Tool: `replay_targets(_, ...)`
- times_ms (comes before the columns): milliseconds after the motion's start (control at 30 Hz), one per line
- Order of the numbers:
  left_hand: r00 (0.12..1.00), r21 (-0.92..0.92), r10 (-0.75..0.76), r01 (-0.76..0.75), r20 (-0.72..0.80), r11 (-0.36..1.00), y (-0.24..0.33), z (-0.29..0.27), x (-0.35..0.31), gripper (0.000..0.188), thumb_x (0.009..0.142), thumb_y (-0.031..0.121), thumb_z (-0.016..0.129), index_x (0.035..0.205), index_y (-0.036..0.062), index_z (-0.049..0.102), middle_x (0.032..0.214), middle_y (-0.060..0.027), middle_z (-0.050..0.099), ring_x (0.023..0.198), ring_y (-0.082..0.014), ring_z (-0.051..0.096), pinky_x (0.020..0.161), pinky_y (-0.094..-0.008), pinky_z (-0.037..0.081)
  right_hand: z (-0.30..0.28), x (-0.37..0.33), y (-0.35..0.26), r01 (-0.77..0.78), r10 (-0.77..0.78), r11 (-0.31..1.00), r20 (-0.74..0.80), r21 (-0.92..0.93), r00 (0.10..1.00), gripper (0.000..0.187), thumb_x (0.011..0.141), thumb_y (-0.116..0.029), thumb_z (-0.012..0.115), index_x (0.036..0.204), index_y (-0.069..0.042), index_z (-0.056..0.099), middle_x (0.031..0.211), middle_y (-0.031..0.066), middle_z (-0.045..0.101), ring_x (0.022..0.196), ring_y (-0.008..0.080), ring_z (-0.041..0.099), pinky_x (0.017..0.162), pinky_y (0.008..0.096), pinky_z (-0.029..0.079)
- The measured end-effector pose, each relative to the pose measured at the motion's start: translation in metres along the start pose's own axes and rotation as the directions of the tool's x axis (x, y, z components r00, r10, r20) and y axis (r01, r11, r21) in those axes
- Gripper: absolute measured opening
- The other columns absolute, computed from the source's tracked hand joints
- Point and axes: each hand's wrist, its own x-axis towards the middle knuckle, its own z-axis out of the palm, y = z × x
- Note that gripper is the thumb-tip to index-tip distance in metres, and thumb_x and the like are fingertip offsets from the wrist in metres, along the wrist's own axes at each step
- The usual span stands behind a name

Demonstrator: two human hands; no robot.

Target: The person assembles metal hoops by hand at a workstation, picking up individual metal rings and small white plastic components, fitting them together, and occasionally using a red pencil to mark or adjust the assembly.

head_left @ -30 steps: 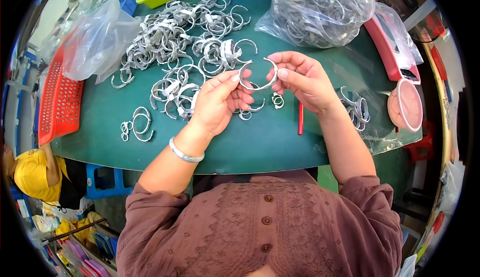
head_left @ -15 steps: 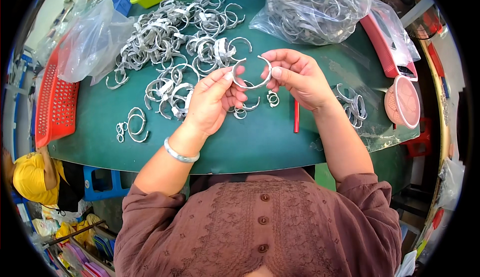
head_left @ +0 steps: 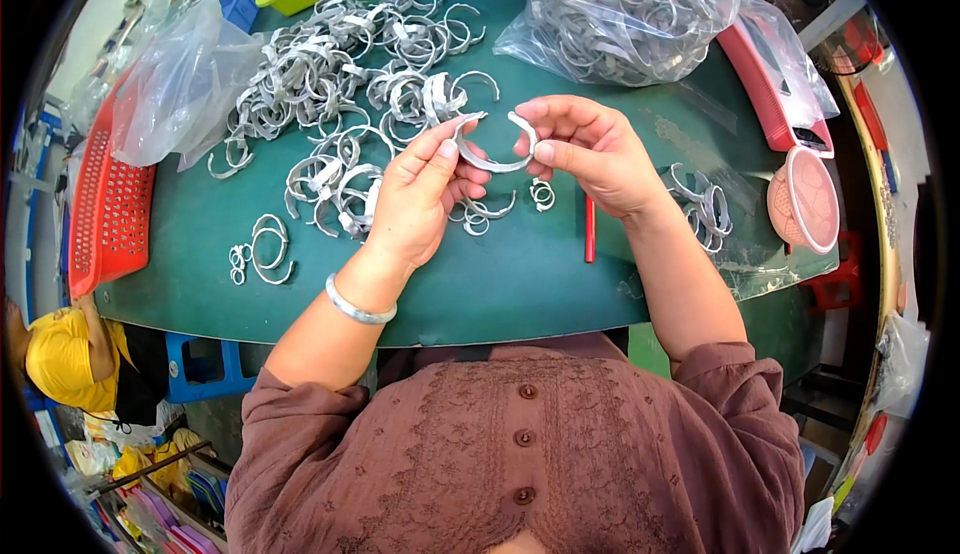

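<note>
Between my two hands I hold an open silver-grey cuff bracelet (head_left: 493, 165), its gap facing away from me. My left hand (head_left: 425, 182) pinches its left side between thumb and fingers. The right side is gripped the same way by my right hand (head_left: 590, 152). Below the bracelet, small rings (head_left: 541, 195) lie on the table, with another cuff and rings (head_left: 478, 216) beside my left fingers. A loose group of cuff bracelets (head_left: 335, 186) lies left of my left hand, and a big heap of them (head_left: 310, 69) spreads behind it.
A clear bag of bracelets (head_left: 630, 24) stands at the back. A red basket (head_left: 110, 209) and plastic bag (head_left: 180, 84) sit left; a pink tray (head_left: 765, 94) and pink basket (head_left: 808, 199) right. A red stick (head_left: 590, 229) and several cuffs (head_left: 703, 212) lie near my right forearm.
The bracelet has been tilted in my hands, so its broad band now shows more. Both hands keep their grip and have hardly shifted.
</note>
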Motion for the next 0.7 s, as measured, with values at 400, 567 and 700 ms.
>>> replay_targets(400,1.0,-0.01,0.0,0.0,0.014,1.0,0.0002,0.0003,0.0002,0.031,0.092,0.015,0.04,0.12,0.0028,0.046,0.095,-0.0068,0.056,0.08,-0.0134,0.054,0.071,-0.0256,0.046,0.0007,-0.0007,-0.0006,0.0,0.0,1.0,0.011,-0.019,1.0,0.035,0.077,-0.002,0.059,0.111,-0.001,0.052,0.089,0.0063,0.06,0.079,0.0117,0.058,0.069,0.0241,0.049)
replay_targets(567,1.0,-0.014,-0.015,0.015,0.005,1.0,0.0004,0.0002,0.0002,0.031,0.092,0.014,0.04,0.12,0.0012,0.045,0.097,-0.0077,0.056,0.082,-0.0137,0.055,0.074,-0.0264,0.048,0.0022,-0.0006,-0.0025,0.005,-0.004,1.0,0.023,-0.031,1.0,0.036,0.077,-0.003,0.06,0.111,-0.001,0.052,0.091,0.0062,0.06,0.084,0.0123,0.058,0.069,0.0243,0.05)
replay_targets(700,0.999,-0.024,0.022,-0.021,0.024,1.0,-0.0016,-0.0015,0.0006,0.03,0.091,0.013,0.041,0.119,0.0012,0.046,0.099,-0.0085,0.056,0.083,-0.0141,0.055,0.074,-0.027,0.048,0.0004,-0.0005,-0.0003,0.016,-0.015,0.999,0.02,-0.05,1.0,0.036,0.077,-0.003,0.061,0.111,-0.001,0.052,0.095,0.0068,0.06,0.087,0.0129,0.058,0.07,0.0249,0.05)
